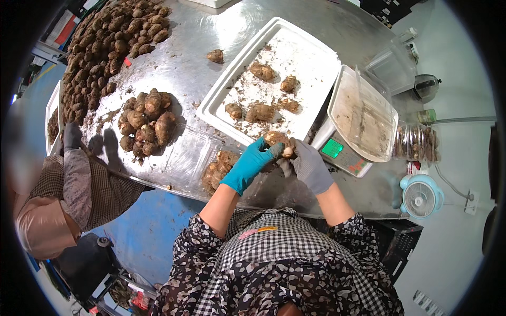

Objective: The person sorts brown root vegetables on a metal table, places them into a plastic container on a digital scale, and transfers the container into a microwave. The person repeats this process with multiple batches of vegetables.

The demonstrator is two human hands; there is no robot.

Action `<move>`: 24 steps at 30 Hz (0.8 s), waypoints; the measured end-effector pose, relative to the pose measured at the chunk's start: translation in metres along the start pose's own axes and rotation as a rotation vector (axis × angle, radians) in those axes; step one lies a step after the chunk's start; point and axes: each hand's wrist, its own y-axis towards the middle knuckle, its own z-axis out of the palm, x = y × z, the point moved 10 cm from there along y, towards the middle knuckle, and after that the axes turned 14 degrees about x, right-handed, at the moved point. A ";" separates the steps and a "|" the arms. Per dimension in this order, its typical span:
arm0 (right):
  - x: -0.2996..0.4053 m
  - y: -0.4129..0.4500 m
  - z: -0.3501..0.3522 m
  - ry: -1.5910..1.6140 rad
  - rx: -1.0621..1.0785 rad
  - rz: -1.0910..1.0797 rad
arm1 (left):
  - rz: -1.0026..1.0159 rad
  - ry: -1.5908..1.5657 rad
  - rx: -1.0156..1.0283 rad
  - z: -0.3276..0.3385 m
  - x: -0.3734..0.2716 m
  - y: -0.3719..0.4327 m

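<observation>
My left hand, in a teal rubber glove, grips a brown taro corm from its left side. On the corm's other side, my right hand in a grey knit glove holds it too; a pale cut spot faces me. Both hands are at the near edge of a white plastic tray, where several taro corms lie among crumbs of soil. Left of my teal glove sits a clear plastic clamshell box with taro corms in one half. My fingers partly hide the held corm.
A digital scale stands right of the tray, an open clear container on its pan. Left are a small taro pile and a large heap. A co-worker's gloved hand rests by the table edge. A blue fan stands right.
</observation>
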 end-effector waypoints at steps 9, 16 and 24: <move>0.061 0.081 0.060 -2.022 -0.168 -0.455 | 0.285 -0.354 -0.058 -0.038 -0.005 -0.043; 0.066 0.084 0.002 -1.229 -0.347 -0.271 | 0.292 -0.476 -0.074 -0.052 -0.001 -0.058; 0.082 -0.028 -0.016 -0.988 -0.223 -0.486 | 0.295 -0.440 0.086 0.000 -0.029 -0.003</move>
